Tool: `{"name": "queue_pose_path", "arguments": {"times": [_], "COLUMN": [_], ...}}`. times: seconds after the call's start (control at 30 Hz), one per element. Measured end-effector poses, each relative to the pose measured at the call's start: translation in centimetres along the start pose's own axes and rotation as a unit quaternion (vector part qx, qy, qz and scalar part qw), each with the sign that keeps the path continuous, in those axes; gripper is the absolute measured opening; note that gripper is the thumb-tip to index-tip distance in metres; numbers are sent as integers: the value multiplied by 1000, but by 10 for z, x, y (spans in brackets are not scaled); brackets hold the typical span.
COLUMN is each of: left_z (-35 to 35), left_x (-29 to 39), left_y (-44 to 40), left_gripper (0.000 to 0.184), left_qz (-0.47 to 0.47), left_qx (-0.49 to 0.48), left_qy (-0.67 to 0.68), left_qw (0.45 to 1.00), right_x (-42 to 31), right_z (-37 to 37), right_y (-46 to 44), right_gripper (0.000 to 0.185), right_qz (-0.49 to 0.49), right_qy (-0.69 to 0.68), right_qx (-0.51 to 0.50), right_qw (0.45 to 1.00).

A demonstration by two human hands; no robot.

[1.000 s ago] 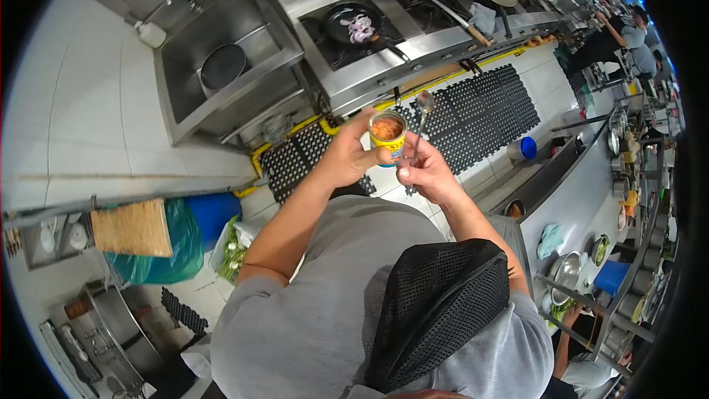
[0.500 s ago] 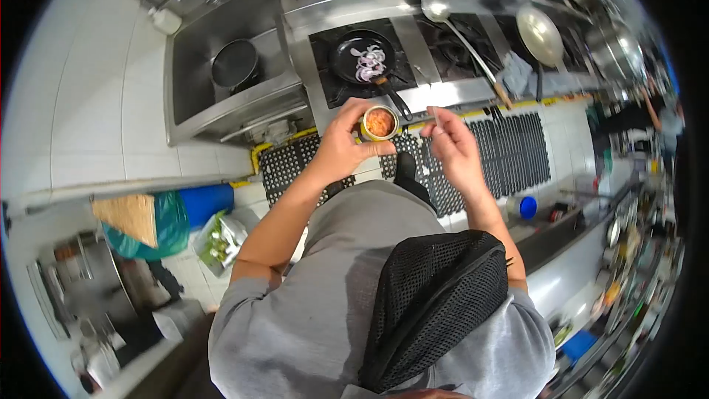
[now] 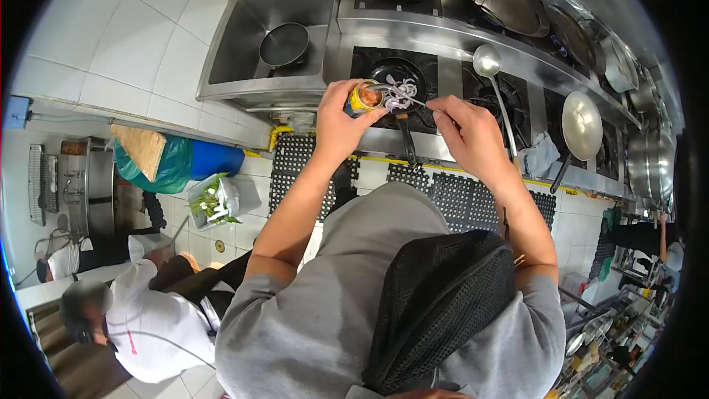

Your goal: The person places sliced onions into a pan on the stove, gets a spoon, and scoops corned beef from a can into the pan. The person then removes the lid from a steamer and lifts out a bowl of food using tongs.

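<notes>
My left hand (image 3: 336,124) is wrapped round a small open can (image 3: 357,108) with a yellow and dark label. The can is tilted, and chunky orange-red food shows in its mouth. My right hand (image 3: 470,134) pinches the handle of a metal spoon (image 3: 415,100), whose bowl end reaches the can's opening. Just beyond both hands, a black frying pan (image 3: 408,68) sits on a stove burner with its handle toward me. Sliced red onion (image 3: 402,91) lies in it, partly covered by the can and spoon.
Left of the stove, a steel sink (image 3: 229,66) holds another pan (image 3: 284,44). A long ladle (image 3: 487,60), a grey cloth (image 3: 539,154) and a wide pan (image 3: 582,125) are on the right. Behind me to the left are a person in white (image 3: 151,325) and a tub of greens (image 3: 216,203).
My right hand has brought the spoon to the can, which now tilts near the pan. The view has shifted, and a person in white shows at lower left.
</notes>
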State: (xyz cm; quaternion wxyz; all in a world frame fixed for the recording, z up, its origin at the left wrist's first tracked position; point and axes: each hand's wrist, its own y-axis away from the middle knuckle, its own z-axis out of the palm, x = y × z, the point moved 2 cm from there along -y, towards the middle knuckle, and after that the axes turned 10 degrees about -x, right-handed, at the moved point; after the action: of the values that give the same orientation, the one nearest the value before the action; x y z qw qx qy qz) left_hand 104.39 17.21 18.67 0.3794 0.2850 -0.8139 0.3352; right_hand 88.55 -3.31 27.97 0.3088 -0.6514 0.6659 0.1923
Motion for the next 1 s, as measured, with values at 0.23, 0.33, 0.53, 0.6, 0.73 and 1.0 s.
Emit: {"name": "queue_pose_path", "arguments": {"times": [0.23,0.33,0.53,0.6,0.73,1.0], "left_z": [-8,-12,-24,-29,-39,-40], "left_x": [-7,-12,-16,-20,-19,-19], "left_y": [-20,-31,-43,-45,-51,-57], "left_gripper": [61,62,62,62,63,62], "left_qz": [3,16,47,52,59,71], "left_qx": [-26,-52,-121,-134,-155,-147], "left_qy": [-37,-26,-38,-25,-8,1], "left_qw": [999,998,991,989,986,987], "right_x": [1,3,2,1,6,26], "right_z": [18,24,32,33,32,24], "right_y": [-27,-34,-44,-47,-49,-50], "right_gripper": [16,15,13,15,16,14], "right_qz": [-6,-12,26,6,14,121], "right_qy": [35,46,47,30,-1,-85], "right_qx": [36,64,32,59,54,35], "right_qw": [999,997,998,998,998,988]}}
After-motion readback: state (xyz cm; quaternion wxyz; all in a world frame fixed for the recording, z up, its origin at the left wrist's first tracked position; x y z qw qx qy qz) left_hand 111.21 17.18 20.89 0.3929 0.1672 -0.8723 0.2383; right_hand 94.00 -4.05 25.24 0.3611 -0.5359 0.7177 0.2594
